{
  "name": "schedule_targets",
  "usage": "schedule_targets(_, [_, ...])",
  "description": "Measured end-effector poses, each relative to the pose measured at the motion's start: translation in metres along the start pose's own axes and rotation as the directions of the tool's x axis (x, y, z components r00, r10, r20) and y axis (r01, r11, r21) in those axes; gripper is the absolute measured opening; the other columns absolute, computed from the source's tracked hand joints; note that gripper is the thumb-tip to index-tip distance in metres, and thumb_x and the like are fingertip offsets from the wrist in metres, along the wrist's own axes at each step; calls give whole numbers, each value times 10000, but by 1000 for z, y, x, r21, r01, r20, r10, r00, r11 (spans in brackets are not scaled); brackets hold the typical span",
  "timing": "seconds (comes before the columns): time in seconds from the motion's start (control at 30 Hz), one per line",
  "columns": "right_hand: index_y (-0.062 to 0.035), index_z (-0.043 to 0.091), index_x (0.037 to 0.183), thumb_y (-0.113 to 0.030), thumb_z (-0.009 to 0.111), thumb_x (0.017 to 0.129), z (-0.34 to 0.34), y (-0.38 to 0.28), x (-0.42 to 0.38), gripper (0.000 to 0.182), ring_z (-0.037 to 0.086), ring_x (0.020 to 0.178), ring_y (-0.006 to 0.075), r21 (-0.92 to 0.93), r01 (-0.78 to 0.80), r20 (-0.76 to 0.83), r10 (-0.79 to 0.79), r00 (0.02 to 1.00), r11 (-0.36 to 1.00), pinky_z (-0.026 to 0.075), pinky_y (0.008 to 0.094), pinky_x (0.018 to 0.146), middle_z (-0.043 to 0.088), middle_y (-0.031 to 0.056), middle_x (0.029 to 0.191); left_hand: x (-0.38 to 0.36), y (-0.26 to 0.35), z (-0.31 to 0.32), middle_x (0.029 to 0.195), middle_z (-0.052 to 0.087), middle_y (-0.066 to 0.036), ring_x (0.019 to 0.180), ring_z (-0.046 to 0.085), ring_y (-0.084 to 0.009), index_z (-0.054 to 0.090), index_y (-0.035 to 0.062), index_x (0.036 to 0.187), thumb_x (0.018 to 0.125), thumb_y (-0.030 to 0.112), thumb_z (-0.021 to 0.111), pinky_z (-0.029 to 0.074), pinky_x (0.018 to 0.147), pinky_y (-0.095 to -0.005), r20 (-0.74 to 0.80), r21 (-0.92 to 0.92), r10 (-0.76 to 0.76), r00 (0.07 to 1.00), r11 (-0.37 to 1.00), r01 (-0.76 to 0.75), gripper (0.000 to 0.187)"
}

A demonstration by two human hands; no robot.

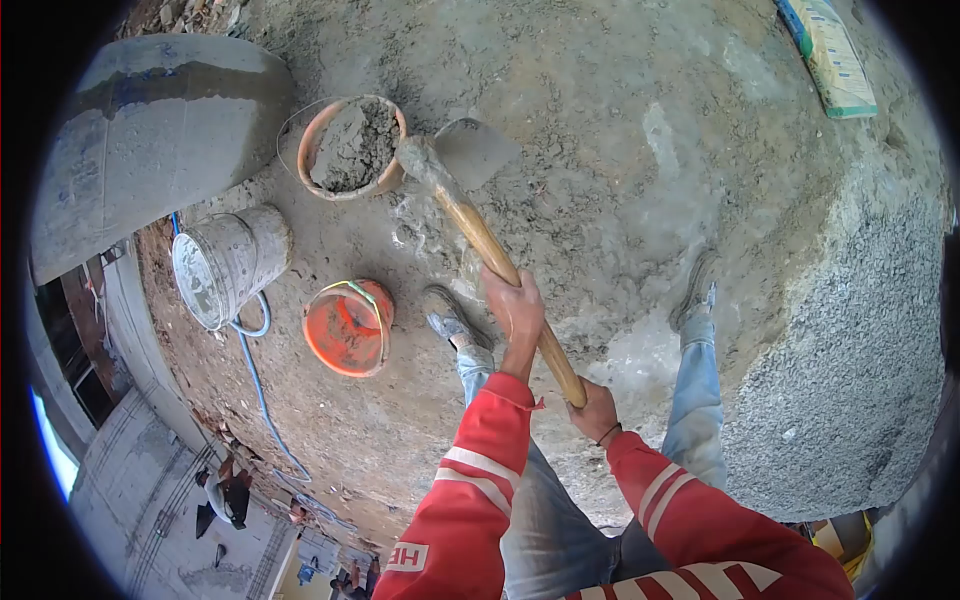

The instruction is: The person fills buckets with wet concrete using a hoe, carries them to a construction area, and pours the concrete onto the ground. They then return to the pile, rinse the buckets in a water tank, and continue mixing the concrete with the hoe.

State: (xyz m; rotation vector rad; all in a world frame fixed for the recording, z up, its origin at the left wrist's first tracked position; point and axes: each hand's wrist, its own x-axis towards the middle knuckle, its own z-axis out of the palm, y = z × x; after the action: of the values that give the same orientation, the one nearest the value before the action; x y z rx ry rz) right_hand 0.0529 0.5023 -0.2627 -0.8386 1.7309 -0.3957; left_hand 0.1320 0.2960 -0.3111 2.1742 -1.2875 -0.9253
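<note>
Both my hands are wrapped round the wooden handle of a hoe point(484, 232). My left hand point(515, 302) grips it partway up, and my right hand point(596, 411) closes round its lower end. The hoe's head is caked with grey mortar, and its metal blade point(478, 152) is over the mortar-smeared ground. Just left of the head stands an orange bucket point(312, 135) heaped with wet grey mix point(355, 147). It cannot be told whether the head touches the rim. Nearer my left foot is a second orange bucket point(318, 345), with grey residue inside.
A mortar-stained white bucket point(255, 245) stands at left beside a blue hose point(258, 385). A large grey cylinder point(190, 130) lies behind it. Gravel point(850, 360) is heaped at right, below a bag point(835, 65). Another person point(228, 493) is at lower left.
</note>
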Motion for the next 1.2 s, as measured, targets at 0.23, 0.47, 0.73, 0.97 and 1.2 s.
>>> schedule_targets(0.23, [-9, 615, 967, -119, 628, 730, 56, -83, 124, 261, 611, 789, 416, 327, -130, 117, 96, 988, 936, 484, 445, 701, 635, 246, 826, 198, -82, 93, 894, 623, -272, 846, 638, -437, 432, -25, 1113, 799, 136, 645, 502, 768, -481, 167, 351, 189, 968, 906, -237, 411])
schedule_targets(0.47, [-28, 627, 1018, -142, 619, 725, -24, -67, 42, 314, 621, 862, 423, 80, -295, 109, 286, 952, 952, 509, 464, 759, 648, 247, 869, 74, -11, 62, 959, 623, -263, 925, 637, -415, 465, -11, 1035, 743, 187, 669, 508, 813, -463, 182, 400, -248, 952, 903, 159, 407])
schedule_targets(0.73, [-106, 625, 960, -179, 641, 715, -58, 15, -103, 256, 634, 813, 400, -197, -353, 70, 372, 926, 915, 512, 493, 724, 657, 189, 819, -109, -77, 51, 971, 604, -260, 904, 620, -425, 464, -44, 1120, 742, 212, 698, 493, 789, -465, 181, 330, -341, 923, 904, 270, 513])
schedule_targets(0.97, [-107, 572, 844, -128, 683, 692, -52, 39, -165, 190, 632, 704, 390, -224, -339, -56, 335, 941, 914, 499, 474, 630, 639, 153, 710, -197, 16, -39, 682, 490, -53, 531, 514, -156, 405, 12, 1081, 833, 34, 595, 436, 478, -306, 300, -354, -365, 881, 815, 459, 313])
schedule_targets(1.2, [-69, 534, 937, -149, 658, 766, -84, -51, -1, 226, 602, 686, 431, -44, 67, -56, -70, 996, 997, 477, 490, 592, 607, 205, 696, 2, 116, -6, 780, 558, -174, 715, 600, -288, 424, -106, 1176, 857, 201, 621, 473, 682, -419, 249, -203, -129, 960, 962, 181, 484])
